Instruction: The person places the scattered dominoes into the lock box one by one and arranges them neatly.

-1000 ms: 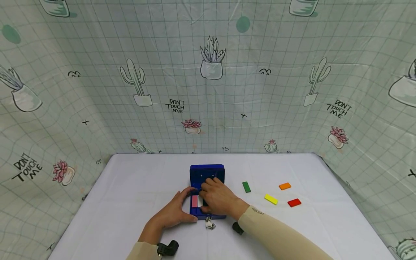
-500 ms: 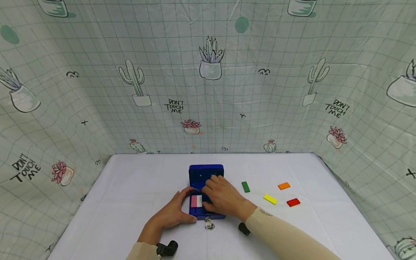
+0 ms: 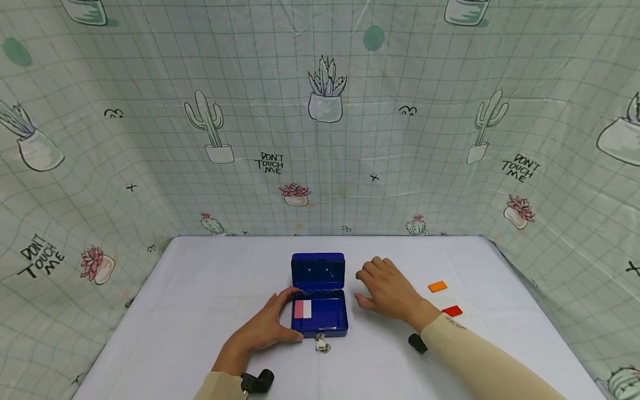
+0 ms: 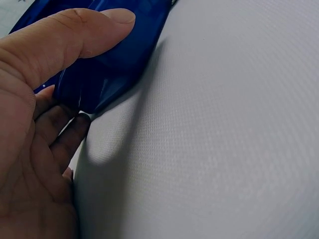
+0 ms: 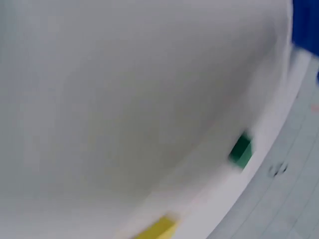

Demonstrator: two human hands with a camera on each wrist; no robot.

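White tablecloth [image 3: 225,266] lies before plant-printed drapery [image 3: 250,119]; left fingers [image 3: 285,296] grip the blue box [image 3: 330,318], right fingers [image 3: 366,276], loosely parted, seem empty.

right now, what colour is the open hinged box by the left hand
The rectangular hinged box is deep blue, clearest in the head view.

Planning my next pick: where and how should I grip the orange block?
I'd pinch the orange block midway along its two long edges, coming from above: it lies flat on the table, longer than wide. The right hand could set its thumb on the near edge; the red block lies apart.
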